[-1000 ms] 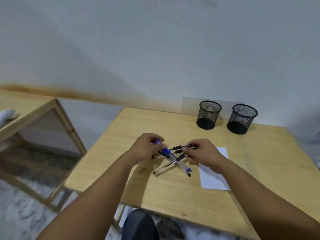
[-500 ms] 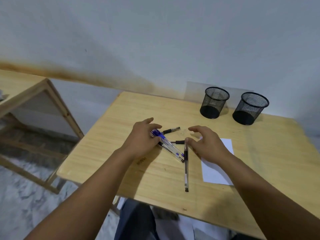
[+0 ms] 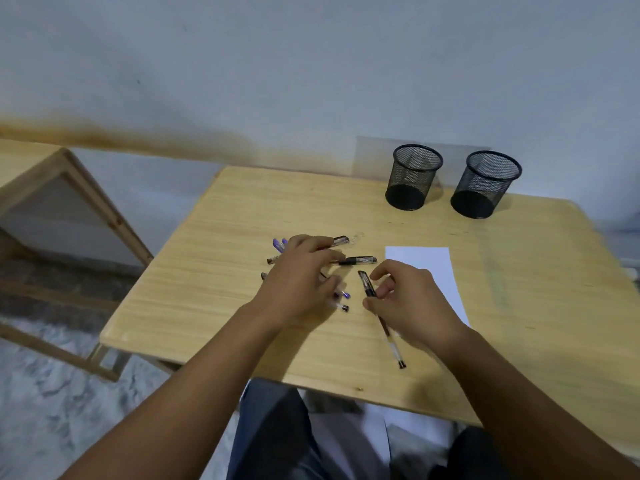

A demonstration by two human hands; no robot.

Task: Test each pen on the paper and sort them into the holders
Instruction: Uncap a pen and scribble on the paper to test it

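Observation:
Several pens lie in a loose heap on the wooden table [image 3: 214, 289]. My left hand [image 3: 301, 282] rests flat on the heap with its fingers spread. Sticking out from under it are two blue caps [image 3: 279, 244], a black-capped pen [image 3: 360, 260] and another pen end [image 3: 341, 240]. My right hand [image 3: 415, 303] pinches a single black pen [image 3: 391, 341] near its cap end, thumb against fingers; the pen lies slanted toward the table's near edge. A white sheet of paper [image 3: 433, 268] lies just right of that hand. Two black mesh holders [image 3: 414, 176] [image 3: 485, 183] stand at the back, both looking empty.
A wooden frame [image 3: 100, 209] stands on the floor to the left of the table. A white wall runs right behind the holders. My legs show below the table's near edge [image 3: 346, 389].
My left hand has let the bundle go and now lies spread over the scattered pens. My right hand has closed its thumb and fingers on the lone black pen.

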